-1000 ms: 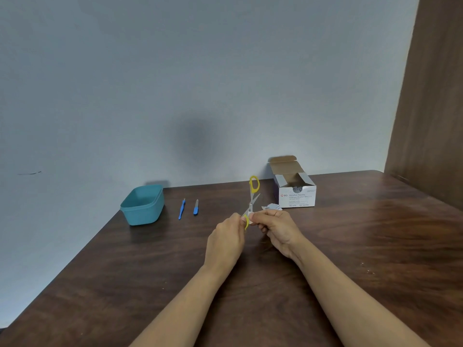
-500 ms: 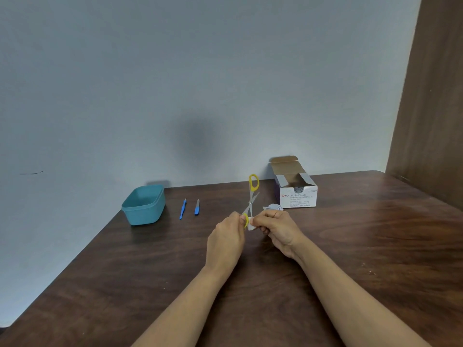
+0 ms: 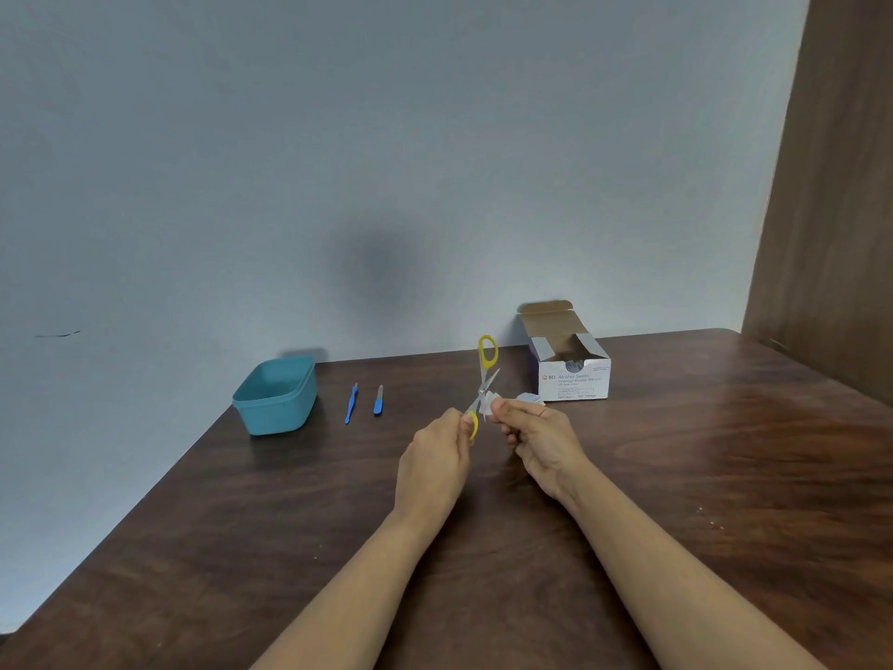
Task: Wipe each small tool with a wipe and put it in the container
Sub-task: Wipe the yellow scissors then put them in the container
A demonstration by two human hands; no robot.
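Scissors up over the worktop, blades apart: left hand grip clamped on a yellow loop, right hand pinching the wipe round one blade. Wiping step; next, likely the teal container.

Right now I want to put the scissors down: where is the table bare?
Bare: the right side, past the box and right hand; also the near left, in front of the tub and blue tools. Crowded: mid-table, around the left hand, scissors and packets.
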